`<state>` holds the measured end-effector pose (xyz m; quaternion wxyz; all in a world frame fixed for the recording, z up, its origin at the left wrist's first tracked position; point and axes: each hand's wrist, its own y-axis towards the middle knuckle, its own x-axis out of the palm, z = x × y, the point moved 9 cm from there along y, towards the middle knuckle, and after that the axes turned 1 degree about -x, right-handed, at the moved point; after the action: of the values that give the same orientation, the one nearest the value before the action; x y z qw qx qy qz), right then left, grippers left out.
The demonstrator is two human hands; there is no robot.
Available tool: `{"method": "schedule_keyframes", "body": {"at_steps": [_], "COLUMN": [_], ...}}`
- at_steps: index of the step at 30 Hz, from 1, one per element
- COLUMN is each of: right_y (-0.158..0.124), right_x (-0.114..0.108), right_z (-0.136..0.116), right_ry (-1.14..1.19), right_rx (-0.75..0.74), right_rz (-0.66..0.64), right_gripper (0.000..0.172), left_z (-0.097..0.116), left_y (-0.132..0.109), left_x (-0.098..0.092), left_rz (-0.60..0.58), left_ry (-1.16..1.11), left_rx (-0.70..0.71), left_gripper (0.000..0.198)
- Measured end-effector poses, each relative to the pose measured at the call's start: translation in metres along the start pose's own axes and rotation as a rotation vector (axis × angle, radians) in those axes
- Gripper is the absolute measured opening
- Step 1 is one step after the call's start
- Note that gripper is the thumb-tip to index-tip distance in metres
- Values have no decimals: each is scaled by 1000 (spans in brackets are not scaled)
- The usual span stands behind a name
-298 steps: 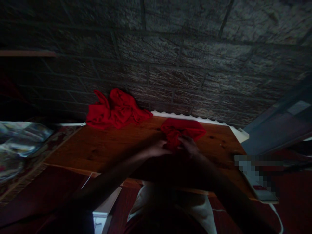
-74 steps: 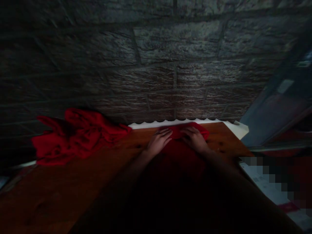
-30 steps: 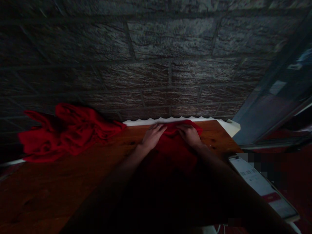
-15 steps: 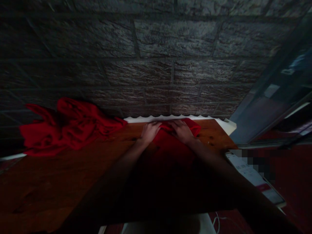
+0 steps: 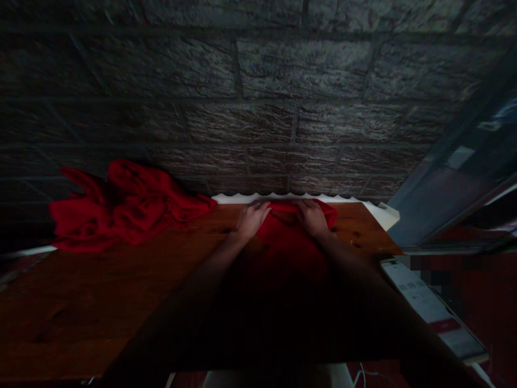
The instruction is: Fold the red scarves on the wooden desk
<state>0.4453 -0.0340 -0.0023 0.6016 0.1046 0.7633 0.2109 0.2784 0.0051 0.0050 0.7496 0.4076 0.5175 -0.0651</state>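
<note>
Two bare hands are at work on one red cloth in the head view, which lies at the far side of the wooden tabletop, right of centre, just beside the white scalloped edging along the stone-block wall.

Left hand: fingers bent over the cloth's far left part. Right hand: same pose on its far right part, w/ a corner of cloth showing past it. Can't tell if either one pinches the fabric or only presses, b/c fingertips are partly hidden. Btwn them runs a narrow red band w/ a darker patch on its near side; the cloth's near part is lost in shadow.

Step in hand is prob. setting that far edge. To do it well: match grip L & R, pull lightly outward so the band stays straight, then flatten from the middle toward both ends. Uneven tension would prob. skew it. Soft fabric like this likely bunches under a fast push, so go slow. Dim light hides creases; check by touch.

Mind clearance: crumpled red fabric heap at far left, well apart; phone at the right edge, near the right forearm.
</note>
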Motion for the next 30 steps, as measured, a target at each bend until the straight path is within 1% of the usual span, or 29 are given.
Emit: {"method": "schedule_keyframes", "body": {"at_steps": [2,5,7,11,13,14,16,17,19,21,25,27,30], "right_y": [1,1,-1,-3,-4,-4,-5,-5,-5,-5,-8,-10,-13], "right_x": [0,-2,-4,-8,-8,-7,-5,-4,-2,-5,-19,-20,-14], "right_z": [4,8,10,14,14,14,15,17,20,22,24,27,38], "right_ry": [21,52,72,87,71,57,20,3,-16,-9,15,-3,-49], "right_rx": [11,-6,-18,-24,-40,-45,-33,-17,20,44,63,82,134], "right_rz": [2,28,51,105,105,99,82,72,59,74,173,174,145], "right_gripper": [37,37,38,37,40,44,51,52,48,44,47,49,50], "left_z": [8,17,17,10,7,6,6,7,12,16,19,20,21], "left_y": [0,1,2,2,1,0,-1,-1,-2,-2,-3,-3,-4], "left_x": [-3,-5,-4,1,3,3,1,0,-1,-2,-6,-8,-6], "left_rz": [32,54,45,-26,-51,-52,-40,-34,-32,-37,-19,-22,-86], "left_ry": [-15,14,43,40,23,13,-12,-23,-29,-15,11,12,41], "left_rx": [72,126,103,51,56,66,96,116,154,170,129,110,89], "left_gripper": [30,41,43,26,22,22,24,25,27,29,32,35,41]}}
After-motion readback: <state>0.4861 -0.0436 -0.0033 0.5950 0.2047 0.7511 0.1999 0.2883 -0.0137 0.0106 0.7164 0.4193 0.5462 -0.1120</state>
